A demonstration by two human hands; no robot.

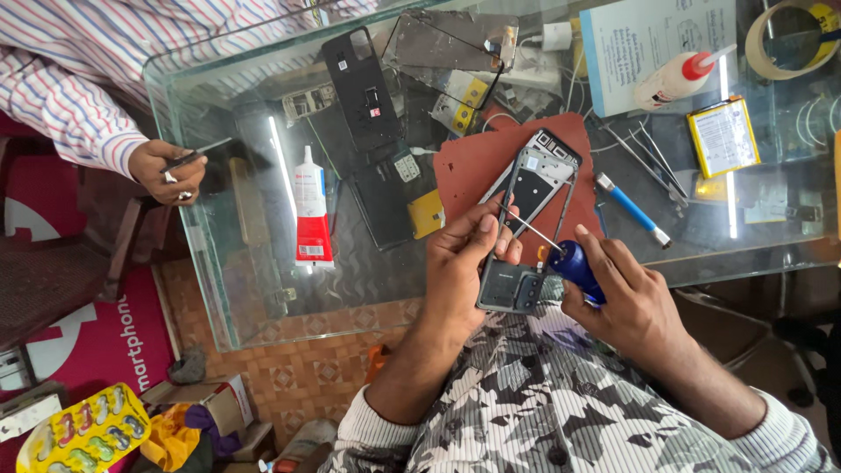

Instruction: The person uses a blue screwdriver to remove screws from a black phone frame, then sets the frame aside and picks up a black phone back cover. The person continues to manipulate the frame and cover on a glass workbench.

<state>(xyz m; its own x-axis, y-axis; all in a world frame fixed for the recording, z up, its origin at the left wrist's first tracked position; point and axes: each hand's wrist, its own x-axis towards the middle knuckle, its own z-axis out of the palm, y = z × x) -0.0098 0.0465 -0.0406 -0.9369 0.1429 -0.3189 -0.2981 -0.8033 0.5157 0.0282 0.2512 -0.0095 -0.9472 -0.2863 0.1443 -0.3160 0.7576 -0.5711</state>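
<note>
Opened phone frame (526,223), at 6 o'clock on red mat (464,166): clamped by left hand (460,267). Screwdriver (569,263) clasped in right hand (631,302). Probably light, thin, fragile; best held by side rails, clear of camera block.

A shirt patterned in grey, black and white camouflage-like blotches was worn, and dark round buttons were seen running down its front. Both sleeves were finished with ribbed cuffs in pale grey and white, the cuff on the left arm being pushed up to the forearm and the one on the right sitting nearer the wrist. The left hand (466,263) and right hand (624,302) were left bare, and no gloves were worn.
</note>
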